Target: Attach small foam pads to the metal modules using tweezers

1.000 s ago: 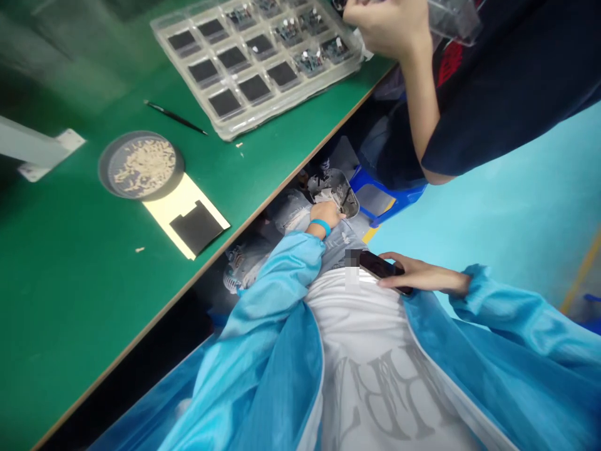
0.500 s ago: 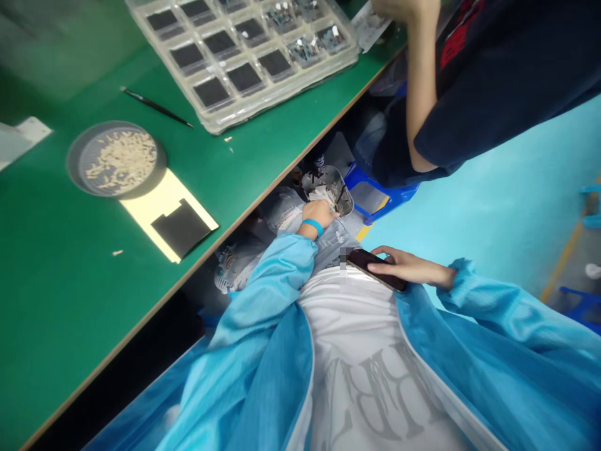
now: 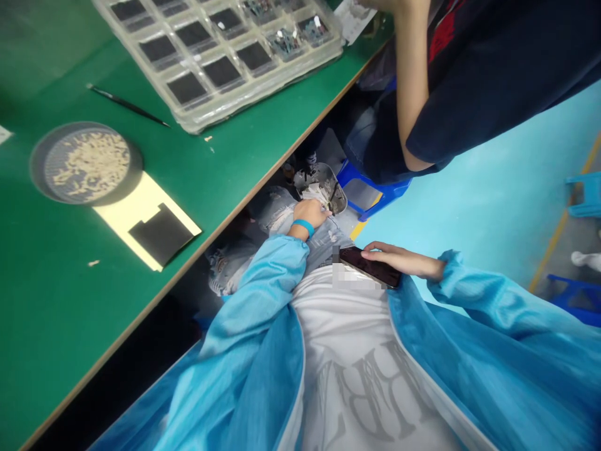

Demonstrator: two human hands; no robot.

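Below the worktop's (image 3: 244, 144) near edge, the left hand (image 3: 310, 213), a blue wristband (image 3: 304, 227) on it, reaches down to one metal tin (image 3: 341, 200) with pale scraps inside. Its fingers (image 3: 323, 213) curl at the tin's rim; whether they pinch anything cannot be told. The worktop's edge hangs just over this hand.

Closer in, the right hand (image 3: 399, 260) holds one dark phone (image 3: 369, 266) against a white shirt, fingers (image 3: 380, 255) stretched out and pressed together along the phone's upper face.

On the green worktop lie:
- one clear tray (image 3: 263, 81) of compartments, several lined with black squares and a few holding small parts
- one thin black tool (image 3: 126, 105) just beside the tray
- one round dish (image 3: 135, 168) of pale bits
- one yellow card (image 3: 122, 210) touching the dish, with one black square (image 3: 159, 233) on it

A co-worker's bare arm (image 3: 408, 81) reaches over the worktop's far corner, well apart from both hands. One blue stool (image 3: 370, 188) stands just beyond the tin.
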